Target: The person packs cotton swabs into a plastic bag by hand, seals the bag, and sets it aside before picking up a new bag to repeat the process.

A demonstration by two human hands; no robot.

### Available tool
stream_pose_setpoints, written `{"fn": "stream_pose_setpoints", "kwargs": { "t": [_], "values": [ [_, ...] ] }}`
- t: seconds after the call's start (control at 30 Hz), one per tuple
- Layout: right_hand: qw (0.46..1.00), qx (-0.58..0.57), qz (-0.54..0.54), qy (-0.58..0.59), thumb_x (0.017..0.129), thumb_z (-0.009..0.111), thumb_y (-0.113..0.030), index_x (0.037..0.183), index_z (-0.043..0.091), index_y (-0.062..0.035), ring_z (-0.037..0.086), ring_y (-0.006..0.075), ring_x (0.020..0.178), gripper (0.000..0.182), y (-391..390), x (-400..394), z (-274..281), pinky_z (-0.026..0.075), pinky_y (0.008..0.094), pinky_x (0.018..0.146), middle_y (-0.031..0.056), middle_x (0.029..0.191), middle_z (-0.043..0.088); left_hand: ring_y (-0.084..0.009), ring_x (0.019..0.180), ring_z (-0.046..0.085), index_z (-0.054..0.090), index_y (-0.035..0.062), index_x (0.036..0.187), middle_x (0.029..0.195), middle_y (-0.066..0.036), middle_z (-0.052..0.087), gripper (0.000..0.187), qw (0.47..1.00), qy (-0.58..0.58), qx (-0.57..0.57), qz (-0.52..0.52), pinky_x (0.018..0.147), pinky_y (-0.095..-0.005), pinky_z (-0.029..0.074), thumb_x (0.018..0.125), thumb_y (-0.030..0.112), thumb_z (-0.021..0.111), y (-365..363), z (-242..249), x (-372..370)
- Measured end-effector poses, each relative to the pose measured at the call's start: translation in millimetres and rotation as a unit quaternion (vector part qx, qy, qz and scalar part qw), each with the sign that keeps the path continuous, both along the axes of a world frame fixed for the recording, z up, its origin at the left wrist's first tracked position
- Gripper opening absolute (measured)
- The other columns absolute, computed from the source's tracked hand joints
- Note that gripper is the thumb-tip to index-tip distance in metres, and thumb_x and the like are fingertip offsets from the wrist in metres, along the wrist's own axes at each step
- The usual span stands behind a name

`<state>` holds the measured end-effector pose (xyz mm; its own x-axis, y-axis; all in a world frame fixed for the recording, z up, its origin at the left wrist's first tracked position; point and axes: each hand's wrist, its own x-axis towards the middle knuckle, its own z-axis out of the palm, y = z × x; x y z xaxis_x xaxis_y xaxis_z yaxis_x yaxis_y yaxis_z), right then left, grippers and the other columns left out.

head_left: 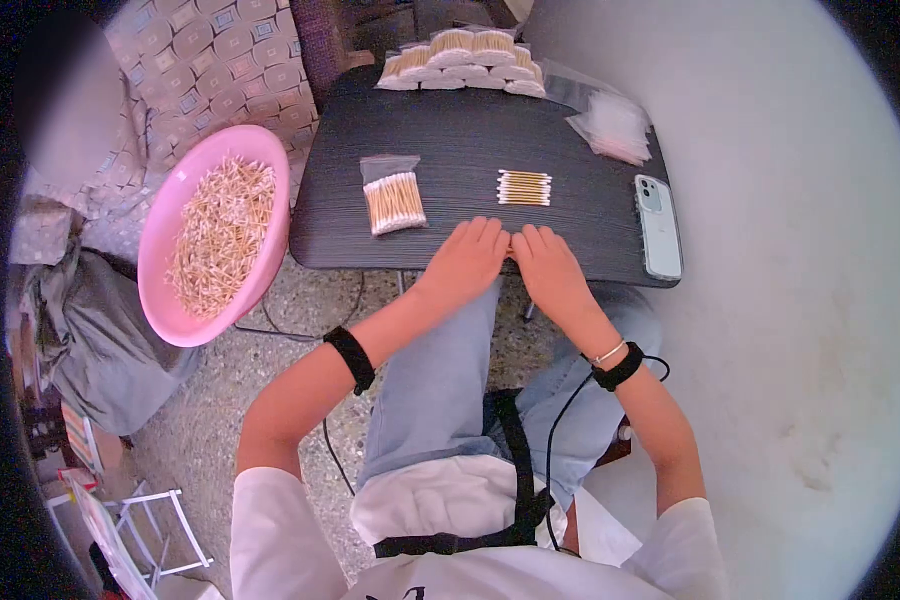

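Both hands are at the near edge of the dark table, side by side and almost touching. My left hand (470, 256) rests with its fingers together and lying forward on the tabletop, and I see nothing in it. Beside it, my right hand (547, 265) lies the same way, also with nothing visible in it. The thumbs are mostly hidden between the hands. Just beyond the fingers is a small row of cotton swabs (524, 188) laid parallel. To the left sits a clear zip bag filled with cotton swabs (394, 202).
A pink basin (154, 262) full of loose swabs stands left of the table (450, 125). Filled swab bags (470, 62) are stacked at the back. Flat clear plastic bags (612, 128) lie at the back right, and a phone (658, 228) lies at the right edge.
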<state>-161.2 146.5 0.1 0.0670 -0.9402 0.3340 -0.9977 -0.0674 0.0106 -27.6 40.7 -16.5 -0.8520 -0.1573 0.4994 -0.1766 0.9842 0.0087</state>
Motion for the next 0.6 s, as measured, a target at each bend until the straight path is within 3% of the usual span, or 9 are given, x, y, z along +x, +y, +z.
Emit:
{"fn": "stream_pose_setpoints", "kwargs": {
  "t": [0.1,0.3,0.4,0.5,0.6],
  "values": [
    [1.000,0.006,0.004,-0.012,0.083,0.051,-0.015,0.087,0.049,-0.0069,0.052,0.0245,0.083,0.010,-1.4,-1.5,0.4,0.044,0.0356,0.072,0.0088,0.086,0.049,-0.0277,0.089,0.051,0.051,0.0015,0.089,0.090,-0.013,0.050,0.017,0.998,-0.057,-0.019,0.000,0.081,-0.0375,0.042,0.082,0.016,0.051,-2.7,4.8,3.7],
    [0.999,0.012,0.028,-0.022,0.086,0.051,-0.018,0.088,0.048,-0.0061,0.053,0.0251,0.084,0.013,-3.5,0.3,2.3,0.044,0.0364,0.071,0.0090,0.086,0.051,-0.0295,0.092,0.052,0.052,0.0017,0.092,0.092,-0.015,0.053,0.017,0.996,-0.062,0.053,-0.017,0.083,-0.0388,0.042,0.087,0.018,0.049,-7.7,3.7,9.2],
    [0.999,0.015,0.018,-0.037,0.089,0.050,-0.020,0.087,0.049,-0.0054,0.054,0.0280,0.077,0.015,0.4,6.2,11.4,0.044,0.0391,0.069,0.0097,0.080,0.054,-0.0309,0.091,0.053,0.052,0.0019,0.093,0.092,-0.016,0.055,0.018,0.986,-0.088,0.140,-0.035,0.083,-0.0407,0.042,0.088,0.019,0.050,-10.3,12.3,17.3],
    [0.993,0.075,-0.002,-0.092,0.092,0.049,-0.021,0.087,0.048,-0.0039,0.056,0.0319,0.070,0.018,9.4,14.5,23.2,0.045,0.0411,0.065,0.0131,0.074,0.056,-0.0309,0.090,0.054,0.054,0.0022,0.097,0.091,-0.014,0.055,0.019,0.972,-0.055,0.204,-0.100,0.081,-0.0429,0.044,0.089,0.019,0.050,-14.4,19.3,29.8],
    [0.957,0.078,0.055,-0.274,0.094,0.048,-0.023,0.088,0.052,-0.0018,0.058,0.0338,0.067,0.022,17.8,17.0,20.0,0.044,0.0412,0.061,0.0165,0.071,0.057,-0.0303,0.087,0.058,0.058,0.0027,0.102,0.090,-0.013,0.059,0.020,0.954,-0.037,0.265,-0.137,0.076,-0.0425,0.046,0.089,0.017,0.053,-12.7,26.6,43.6]
  ]
}}
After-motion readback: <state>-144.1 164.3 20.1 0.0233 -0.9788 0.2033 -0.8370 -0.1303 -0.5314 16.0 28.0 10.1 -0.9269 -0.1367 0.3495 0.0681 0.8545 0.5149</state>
